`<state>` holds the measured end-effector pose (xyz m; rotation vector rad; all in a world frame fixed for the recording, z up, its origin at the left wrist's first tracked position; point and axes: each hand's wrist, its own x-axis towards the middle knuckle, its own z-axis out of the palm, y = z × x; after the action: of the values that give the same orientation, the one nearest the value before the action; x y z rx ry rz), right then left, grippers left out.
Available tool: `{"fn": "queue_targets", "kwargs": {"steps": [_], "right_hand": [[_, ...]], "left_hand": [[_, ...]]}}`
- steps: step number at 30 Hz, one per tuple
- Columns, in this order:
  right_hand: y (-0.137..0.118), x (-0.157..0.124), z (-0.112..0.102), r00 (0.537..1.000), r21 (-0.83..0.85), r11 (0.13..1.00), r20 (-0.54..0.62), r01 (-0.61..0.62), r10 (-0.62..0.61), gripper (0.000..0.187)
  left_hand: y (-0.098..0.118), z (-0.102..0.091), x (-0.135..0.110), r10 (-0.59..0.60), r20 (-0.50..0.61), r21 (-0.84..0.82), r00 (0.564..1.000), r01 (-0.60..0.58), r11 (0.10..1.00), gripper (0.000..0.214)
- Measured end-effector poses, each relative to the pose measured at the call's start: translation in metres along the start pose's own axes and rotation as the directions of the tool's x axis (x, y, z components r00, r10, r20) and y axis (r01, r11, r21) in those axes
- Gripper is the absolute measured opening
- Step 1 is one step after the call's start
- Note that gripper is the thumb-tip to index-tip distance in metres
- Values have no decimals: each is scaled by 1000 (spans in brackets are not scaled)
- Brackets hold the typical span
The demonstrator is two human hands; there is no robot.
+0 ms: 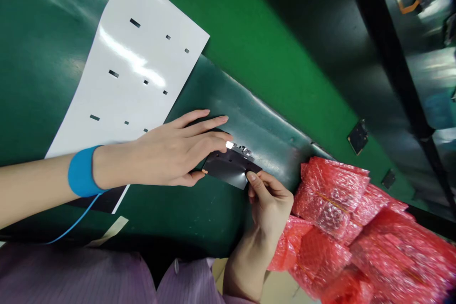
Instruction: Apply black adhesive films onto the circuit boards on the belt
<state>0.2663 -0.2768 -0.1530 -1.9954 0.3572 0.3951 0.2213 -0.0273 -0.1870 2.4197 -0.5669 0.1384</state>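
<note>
A small dark rectangular panel (230,167) with a metal connector strip on its far edge sits just above the green mat (199,213). My left hand (174,152), a blue wrist strap (81,171) on its wrist, grips the panel's left end, thumb beneath and fingers stretched over the top. My right hand (269,202) pinches the panel's near right corner between thumb and forefinger.
A glossy white sheet (135,71) with small rectangular cut-outs lies on the mat at the left. Several red bubble-wrap pouches (342,228) are piled at the right. Small dark parts (358,137) lie on the brighter green belt behind. A black frame bar (399,71) crosses the upper right.
</note>
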Motion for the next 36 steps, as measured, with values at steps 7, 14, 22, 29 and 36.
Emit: {"fn": "queue_targets", "kwargs": {"steps": [7, 14, 22, 29, 36], "right_hand": [[0, 0, 1, 1000, 18, 1000, -4, -6, 6, 19], [-1, 0, 2, 1000, 26, 1000, -6, -2, 2, 19], [1, 0, 2, 1000, 1, 1000, -8, -6, 6, 22], [-4, 0, 7, 1000, -5, 1000, -3, -27, 27, 20], [-11, -5, 7, 998, -75, 996, 33, 58, -56, 24]], "left_hand": [[1, 0, -1, -17, 24, 7, 1000, 17, 1000, 37], [-1, 2, -1, 5, 1, 32, 1000, -5, 999, 38], [0, 0, -1, 8, 12, 41, 1000, -9, 999, 29], [-4, 1, -5, 94, 10, 89, 995, -95, 991, 34], [-3, 3, -4, 64, -35, 131, 997, -59, 990, 23]]}}
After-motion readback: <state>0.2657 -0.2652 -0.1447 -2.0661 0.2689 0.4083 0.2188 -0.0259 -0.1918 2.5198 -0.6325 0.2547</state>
